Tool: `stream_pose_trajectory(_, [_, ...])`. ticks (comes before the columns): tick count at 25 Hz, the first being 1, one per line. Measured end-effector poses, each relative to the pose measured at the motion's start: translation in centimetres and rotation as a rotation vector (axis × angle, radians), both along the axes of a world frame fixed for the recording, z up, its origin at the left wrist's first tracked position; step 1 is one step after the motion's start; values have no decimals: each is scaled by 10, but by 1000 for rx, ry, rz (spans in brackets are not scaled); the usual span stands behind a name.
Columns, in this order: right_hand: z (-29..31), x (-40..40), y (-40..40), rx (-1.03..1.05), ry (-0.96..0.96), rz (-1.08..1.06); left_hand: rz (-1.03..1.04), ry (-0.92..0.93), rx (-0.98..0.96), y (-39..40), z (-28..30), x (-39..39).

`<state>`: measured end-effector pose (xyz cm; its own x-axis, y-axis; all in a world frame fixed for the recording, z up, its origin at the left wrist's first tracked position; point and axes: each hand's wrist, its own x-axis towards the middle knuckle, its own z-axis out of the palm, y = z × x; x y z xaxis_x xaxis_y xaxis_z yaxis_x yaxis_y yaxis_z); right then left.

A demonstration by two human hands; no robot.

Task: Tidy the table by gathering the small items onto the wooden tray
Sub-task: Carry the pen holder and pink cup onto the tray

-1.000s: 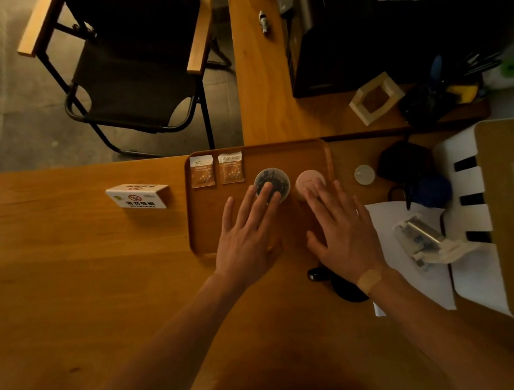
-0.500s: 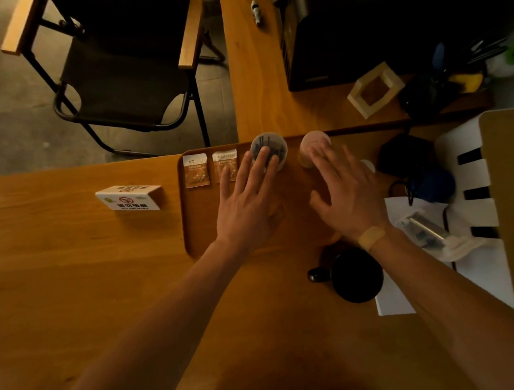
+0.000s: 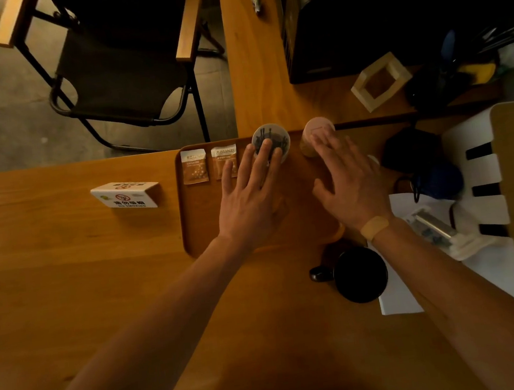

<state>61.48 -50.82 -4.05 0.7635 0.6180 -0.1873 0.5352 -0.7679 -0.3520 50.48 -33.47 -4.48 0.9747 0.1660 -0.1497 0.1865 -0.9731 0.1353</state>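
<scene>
The fingers (image 3: 268,151) of the left hand (image 3: 251,201) are being spread wide and flat, their tips being laid on the round container of dark pins (image 3: 270,142) at the far edge of the wooden tray (image 3: 199,233). The fingers (image 3: 323,142) of the right hand (image 3: 352,184) are likewise being held open and loose, their tips being rested against the pink-lidded jar (image 3: 317,128), which is standing upright at the tray's far rim, just beside the pin container. Nothing is being gripped by either hand. Two brown sachets (image 3: 209,163) are lying side by side in the tray's far left corner, just beside the left hand's little finger, their long axes being pointed away from the person. The tray's long axis is being run left to right across the counter (image 3: 68,296). A white no-smoking sign (image 3: 126,195) is lying near the tray's left side, and a black mug (image 3: 359,274) is standing just nearer than the tray's right corner, beside a sheet of white paper (image 3: 396,301).
</scene>
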Motion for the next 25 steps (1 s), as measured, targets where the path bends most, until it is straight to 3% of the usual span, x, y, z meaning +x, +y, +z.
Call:
stream_pose_trajectory(17, [6, -18, 5, 19, 7, -15, -30, -63, -4, 4, -2, 0])
stream_pose_trajectory(19, [6, -19, 3, 104, -9, -48, -3, -152, -82, 8, 0, -1])
stream_pose_trajectory(22, [5, -12, -1, 305, 59, -278, 287, -267, -356, 15, 6, 6])
stream_pose_trajectory(25, [-2, 12, -3, 310, 259, -408, 473, -156, -585, 34, 5, 24])
